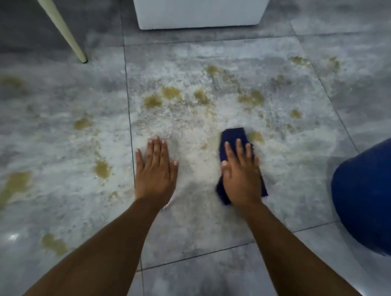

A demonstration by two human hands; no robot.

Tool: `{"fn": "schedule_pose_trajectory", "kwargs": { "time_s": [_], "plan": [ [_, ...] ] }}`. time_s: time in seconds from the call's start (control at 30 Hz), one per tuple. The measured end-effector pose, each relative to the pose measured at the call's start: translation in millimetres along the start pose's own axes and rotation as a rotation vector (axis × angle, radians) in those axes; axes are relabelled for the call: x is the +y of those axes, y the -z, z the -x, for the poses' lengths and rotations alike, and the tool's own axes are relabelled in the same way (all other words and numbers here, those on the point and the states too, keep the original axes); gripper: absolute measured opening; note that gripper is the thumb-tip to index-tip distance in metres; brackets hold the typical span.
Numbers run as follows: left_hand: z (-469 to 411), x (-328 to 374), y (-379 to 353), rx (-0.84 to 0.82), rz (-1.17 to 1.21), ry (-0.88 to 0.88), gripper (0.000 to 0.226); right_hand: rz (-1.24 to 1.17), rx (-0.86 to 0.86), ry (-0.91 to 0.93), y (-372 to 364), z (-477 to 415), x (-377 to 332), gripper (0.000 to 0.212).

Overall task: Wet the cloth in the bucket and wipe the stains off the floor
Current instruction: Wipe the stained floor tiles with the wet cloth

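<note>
While the right hand [242, 173] is pressing flat on a dark blue cloth [233, 136], its fingers are lying spread across the fabric rather than curling around it, so the palm is open and bearing down on the cloth instead of gripping it. That cloth is lying on the grey tiled floor [208, 234], poking out ahead of the fingertips and behind the heel of the hand, and its far right corner is sitting just beside a yellowish-brown stain [256, 136]. Nothing is being held by the left hand [155, 168], which is resting open and palm-down on the bare tile, fingers together and pointing forward, a little apart from the cloth on its left. More stains [171, 93] of the same colour are showing scattered over the floor ahead of both hands and off to the left, amid a pale, whitish smear that is covering much of the central tile. A blue bucket [368, 202] is standing at the right edge of the view, near the right forearm; its inside is not showing. Farther away, a white box-like object [197, 10] is sitting on the floor, and a cream furniture leg [58, 23] is slanting down at the upper left.
</note>
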State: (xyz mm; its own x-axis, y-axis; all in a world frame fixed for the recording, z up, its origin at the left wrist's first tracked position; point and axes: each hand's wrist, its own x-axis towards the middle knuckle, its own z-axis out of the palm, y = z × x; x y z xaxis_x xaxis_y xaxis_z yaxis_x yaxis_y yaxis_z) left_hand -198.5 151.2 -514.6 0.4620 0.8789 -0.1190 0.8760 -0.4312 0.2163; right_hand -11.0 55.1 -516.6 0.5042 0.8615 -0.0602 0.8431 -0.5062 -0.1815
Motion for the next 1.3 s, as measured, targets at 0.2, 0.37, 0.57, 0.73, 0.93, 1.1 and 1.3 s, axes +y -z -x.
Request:
{"fn": "schedule_pose_trajectory", "kwargs": {
  "time_s": [0.2, 0.37, 0.57, 0.73, 0.93, 1.1, 1.3],
  "plan": [
    [-2.8, -0.8, -4.1, 0.022, 0.011, 0.003, 0.066, -0.031, 0.007, 0.059, -5.4, 57.5, -22.6, 0.053],
    [-3.4, -1.1, -4.4, 0.026, -0.001, 0.006, 0.066, -0.057, -0.054, 0.364, -7.8, -22.4, -45.6, 0.05],
    [-1.5, -0.8, -1.5, 0.02, 0.017, -0.002, 0.067, -0.042, 0.035, -0.223, 2.6, -8.6, 7.9, 0.05],
    [-1.1, -1.4, -1.2, 0.027, -0.002, -0.001, 0.066, -0.085, -0.046, 0.094, -6.5, 4.9, -54.9, 0.053],
    [-2.4, -2.0, -2.7, 0.025, 0.009, -0.01, 0.067, -0.012, -0.013, -0.089, 4.2, -86.7, -5.5, 0.051],
    [-1.6, -2.1, -4.1, 0.049, 0.032, -0.009, 0.066, -0.08, 0.098, -0.5, 3.5, -10.1, -8.0, 0.051],
    [-2.1, -1.6, -5.0, 0.043, 0.014, -0.012, 0.067, -0.063, -0.002, -0.127, -2.9, -42.8, -48.9, 0.051]
  ]
}}
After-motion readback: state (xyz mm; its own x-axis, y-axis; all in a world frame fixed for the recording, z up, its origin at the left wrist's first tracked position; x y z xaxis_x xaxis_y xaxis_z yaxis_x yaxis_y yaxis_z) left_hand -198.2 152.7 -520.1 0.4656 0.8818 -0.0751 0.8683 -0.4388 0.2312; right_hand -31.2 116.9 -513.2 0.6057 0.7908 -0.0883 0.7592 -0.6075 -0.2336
